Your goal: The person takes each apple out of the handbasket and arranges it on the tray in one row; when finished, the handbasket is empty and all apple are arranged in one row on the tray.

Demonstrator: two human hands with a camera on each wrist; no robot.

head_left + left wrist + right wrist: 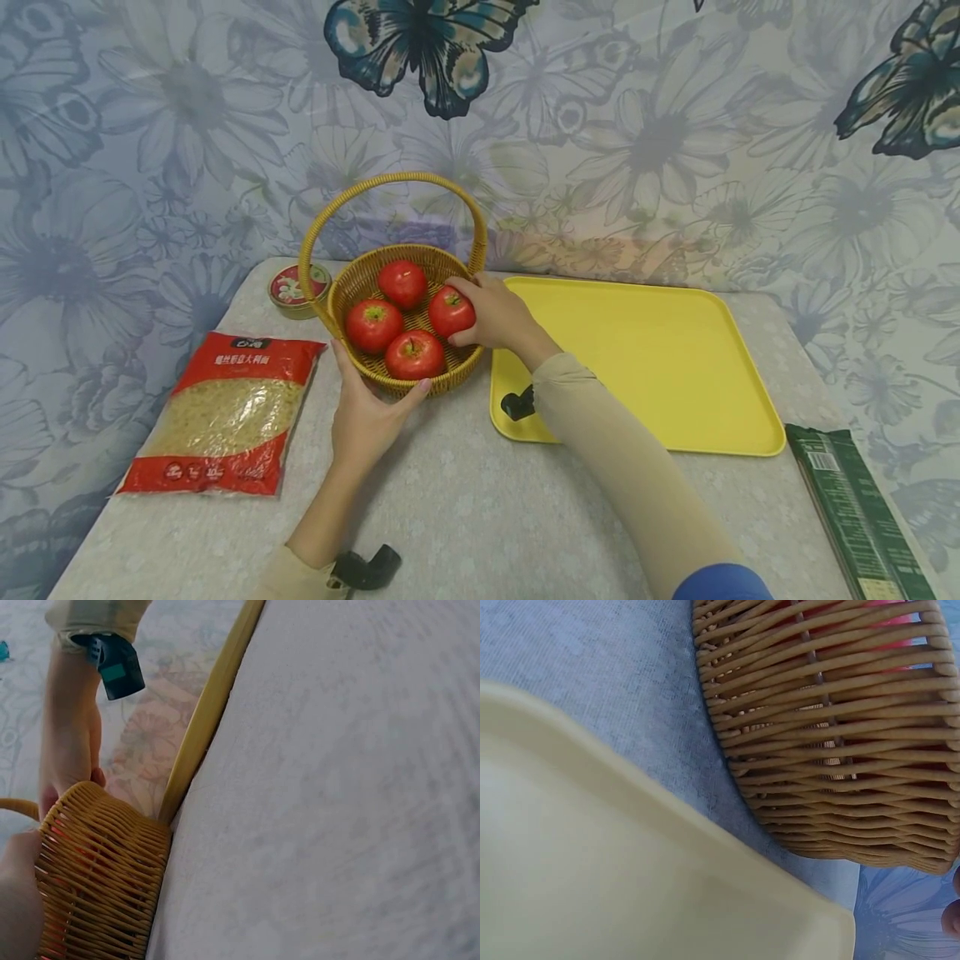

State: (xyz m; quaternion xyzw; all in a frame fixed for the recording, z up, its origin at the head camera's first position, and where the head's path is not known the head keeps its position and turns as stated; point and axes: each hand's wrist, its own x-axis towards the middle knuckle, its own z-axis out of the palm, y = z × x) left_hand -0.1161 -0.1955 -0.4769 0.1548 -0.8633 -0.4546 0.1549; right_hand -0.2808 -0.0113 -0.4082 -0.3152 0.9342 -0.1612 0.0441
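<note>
A yellow woven basket (360, 364) with a tall arched handle stands on the table, several red apples inside. My right hand (495, 312) reaches over its right rim and grips the rightmost apple (450, 312), thumb and fingers around it. Two apples (373, 326) lie at the left and front, and another (402, 283) is at the back. The left hand (372, 417) holds the basket's front left rim, its thumb at the front. In the left wrist view the left thumb (21, 892) lies against the woven wall. Fingertips (952, 919) of the right hand barely show in the right wrist view.
Right of the basket lies a yellow tray (637, 367), partly under the right forearm. A red bag of pasta (225, 417) is at the left, with a round tin (292, 290) behind it. A green package (855, 508) lies at the right edge.
</note>
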